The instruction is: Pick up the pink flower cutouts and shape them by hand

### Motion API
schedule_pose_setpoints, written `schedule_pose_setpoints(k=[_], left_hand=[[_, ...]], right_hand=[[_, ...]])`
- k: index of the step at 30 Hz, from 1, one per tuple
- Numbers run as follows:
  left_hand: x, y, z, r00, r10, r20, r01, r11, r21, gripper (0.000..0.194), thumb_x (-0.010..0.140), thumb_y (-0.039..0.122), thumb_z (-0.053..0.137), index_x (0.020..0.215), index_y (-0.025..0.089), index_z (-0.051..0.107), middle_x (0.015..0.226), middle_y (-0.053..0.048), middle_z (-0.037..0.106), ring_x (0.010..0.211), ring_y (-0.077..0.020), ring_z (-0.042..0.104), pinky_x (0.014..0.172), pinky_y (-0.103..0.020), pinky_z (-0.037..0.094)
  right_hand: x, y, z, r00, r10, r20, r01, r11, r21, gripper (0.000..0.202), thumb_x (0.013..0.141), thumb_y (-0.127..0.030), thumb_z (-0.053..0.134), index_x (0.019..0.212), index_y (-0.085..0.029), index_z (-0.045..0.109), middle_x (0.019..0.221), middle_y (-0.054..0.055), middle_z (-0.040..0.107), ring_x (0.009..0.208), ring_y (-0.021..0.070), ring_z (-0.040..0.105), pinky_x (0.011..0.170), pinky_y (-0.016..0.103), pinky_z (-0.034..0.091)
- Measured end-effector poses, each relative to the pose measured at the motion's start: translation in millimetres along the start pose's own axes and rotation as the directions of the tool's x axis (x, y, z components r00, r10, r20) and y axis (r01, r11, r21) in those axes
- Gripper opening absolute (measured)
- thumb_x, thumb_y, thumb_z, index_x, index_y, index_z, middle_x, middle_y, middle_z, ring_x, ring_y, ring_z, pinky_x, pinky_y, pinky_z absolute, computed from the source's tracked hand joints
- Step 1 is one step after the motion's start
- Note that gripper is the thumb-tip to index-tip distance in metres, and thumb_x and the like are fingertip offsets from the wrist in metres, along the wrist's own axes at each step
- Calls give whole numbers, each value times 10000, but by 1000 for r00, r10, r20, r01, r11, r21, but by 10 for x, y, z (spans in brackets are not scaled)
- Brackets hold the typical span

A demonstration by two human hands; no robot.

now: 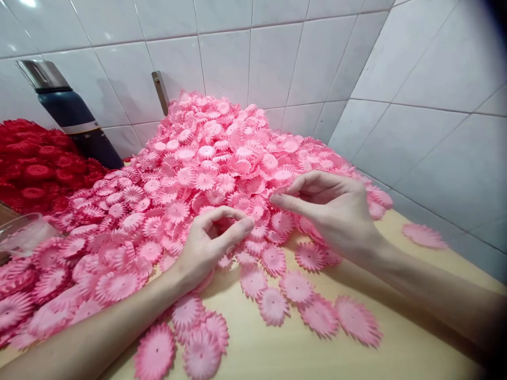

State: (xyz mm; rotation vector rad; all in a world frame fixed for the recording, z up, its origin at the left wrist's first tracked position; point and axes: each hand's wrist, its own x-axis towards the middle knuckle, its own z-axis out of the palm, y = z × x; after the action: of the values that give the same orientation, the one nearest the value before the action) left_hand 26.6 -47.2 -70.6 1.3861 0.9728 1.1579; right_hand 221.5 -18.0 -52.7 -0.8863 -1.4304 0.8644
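Note:
A big heap of pink flower-shaped discs with fringed edges point(206, 182) lies before me, many with a small hole in the middle. In front of the heap, my left hand point(214, 237) is closed, thumb and forefinger tips meeting in a pinch. What it holds, if anything, is too small to see. To its right, my right hand point(336, 211) hovers over the heap's right side, also pinched. Pink shows at its fingertips, but I cannot tell a held piece from the heap behind. Loose pink discs point(273, 306) lie on the table below both hands.
The pale wooden table point(273, 353) meets white tiled walls point(277, 58). A dark blue bottle with a steel cap point(75, 116) stands at the back left beside a pile of red discs point(39, 163). A clear plastic tub point(26, 232) sits at the left edge. A metal strip point(160, 92) leans on the wall.

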Motion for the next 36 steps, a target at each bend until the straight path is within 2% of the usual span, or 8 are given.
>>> schedule_pose_setpoints(k=[3, 6, 12, 18, 24, 27, 31, 36], left_hand=[[0, -10, -12, 1000, 0, 8, 0, 1000, -30, 274, 846, 433, 641, 815, 164, 678, 625, 27, 546, 483, -46, 420, 459, -191, 325], [-8, 0, -8, 1000, 5, 24, -5, 1000, -3, 252, 826, 406, 672, 788, 156, 672, 654, 23, 557, 515, -50, 433, 486, -189, 342], [-14, 42, 22, 998, -4, 55, -1, 996, 94, 223, 799, 381, 703, 818, 160, 688, 677, 12, 592, 578, -75, 478, 534, -194, 388], [-26, -4, 5, 991, 37, 130, -42, 999, 32, 203, 772, 290, 741, 939, 182, 701, 901, -41, 651, 749, -138, 601, 662, -251, 490], [-31, -21, -10, 985, 69, 158, -84, 992, 91, 210, 796, 237, 721, 1002, 208, 690, 949, -38, 642, 788, -135, 593, 704, -255, 480], [-29, -20, -10, 977, 109, 181, -128, 987, 100, 114, 800, 197, 714, 911, 196, 687, 904, -25, 635, 788, -125, 581, 712, -243, 467], [-37, -8, 16, 977, 143, 158, -159, 982, 99, 78, 824, 233, 689, 790, 170, 657, 834, -22, 607, 728, -114, 558, 663, -235, 452], [-55, 6, 59, 988, 150, 35, -152, 986, 74, 125, 811, 263, 702, 770, 178, 619, 812, -7, 589, 672, -94, 539, 597, -212, 447]], right_hand=[[-63, -15, 36, 996, 72, 48, -71, 997, -11, 309, 604, -201, 855, 830, -214, 644, 663, -31, 644, 609, 116, 613, 541, 222, 508], [-114, -19, 59, 986, 101, 131, -98, 995, -26, 325, 670, -219, 820, 916, -213, 606, 567, -65, 574, 497, 84, 518, 464, 200, 439], [-219, -8, 114, 955, 124, 271, -128, 992, -4, 284, 760, -264, 758, 914, -236, 522, 506, -101, 495, 409, 63, 393, 396, 187, 336], [-229, 5, 128, 912, 166, 374, -171, 985, -20, 236, 819, -341, 696, 873, -216, 504, 493, -103, 427, 418, 56, 320, 384, 190, 264], [-243, 16, 115, 885, 174, 432, -191, 982, -4, 235, 817, -330, 696, 913, -228, 507, 560, -76, 554, 474, 82, 457, 443, 201, 359], [-237, 16, 103, 870, 160, 466, -176, 984, -9, 226, 817, -323, 698, 907, -230, 513, 569, -69, 569, 497, 93, 499, 465, 208, 381], [-243, 2, 115, 906, 111, 409, -116, 993, -12, 220, 798, -297, 722, 864, -223, 525, 568, -70, 534, 476, 81, 454, 452, 208, 368], [-215, -14, 130, 963, 40, 267, -41, 999, 0, 216, 791, -315, 731, 817, -239, 530, 541, -76, 491, 421, 70, 363, 390, 217, 290]])
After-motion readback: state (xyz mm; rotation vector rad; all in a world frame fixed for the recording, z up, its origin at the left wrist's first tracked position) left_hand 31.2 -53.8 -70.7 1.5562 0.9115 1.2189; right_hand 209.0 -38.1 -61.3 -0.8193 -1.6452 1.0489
